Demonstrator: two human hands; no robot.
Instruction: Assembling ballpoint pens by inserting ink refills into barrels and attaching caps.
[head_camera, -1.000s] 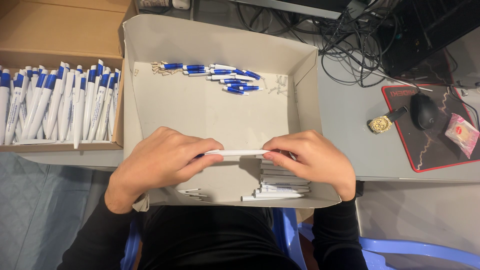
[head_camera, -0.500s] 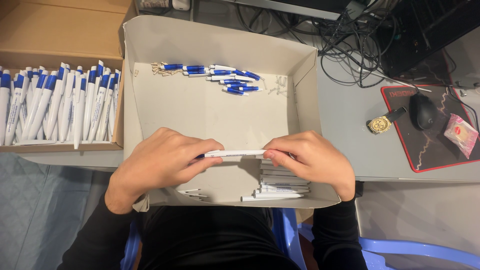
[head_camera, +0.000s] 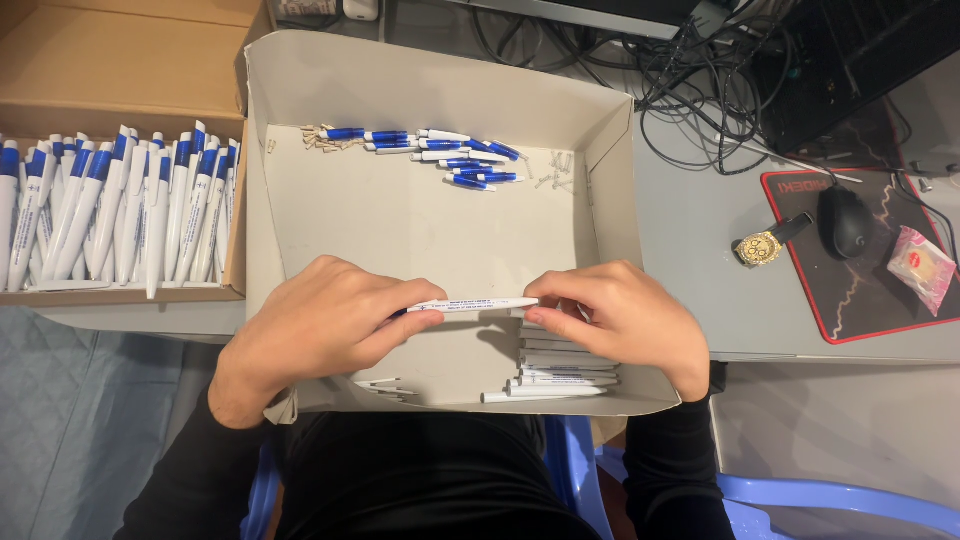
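Two hands are closed on one white pen (head_camera: 478, 304), held level above the near part of a shallow grey cardboard tray (head_camera: 300, 100). The left hand (head_camera: 320, 325) is pinched on the pen's left end, thumb underneath and fingers curled over it; the right hand (head_camera: 625, 318) is clamped on its right end with fingertips together.

Under the right hand, against the tray's near right corner, a stack of white pen barrels (head_camera: 565, 372) is laid lengthwise, partly hidden by the fingers. A few more white parts (head_camera: 385, 385) are seen by the near edge under the left hand. Along the tray's far wall a loose cluster of blue-and-white pen pieces (head_camera: 440, 150) is scattered, with small pale bits at either end of it.

To the left of the tray, a brown cardboard box (head_camera: 120, 50) is filled with a row of finished blue-and-white pens (head_camera: 110, 210), stood leaning side by side. On the grey tabletop (head_camera: 690, 260) to the right, a black mouse (head_camera: 846, 222) and a pink wrapped packet (head_camera: 925, 268) are set on a black, red-edged mouse pad (head_camera: 860, 300), with a gold-faced wristwatch (head_camera: 765, 244) at its left edge. Tangled black cables (head_camera: 700, 70) are massed at the far edge.
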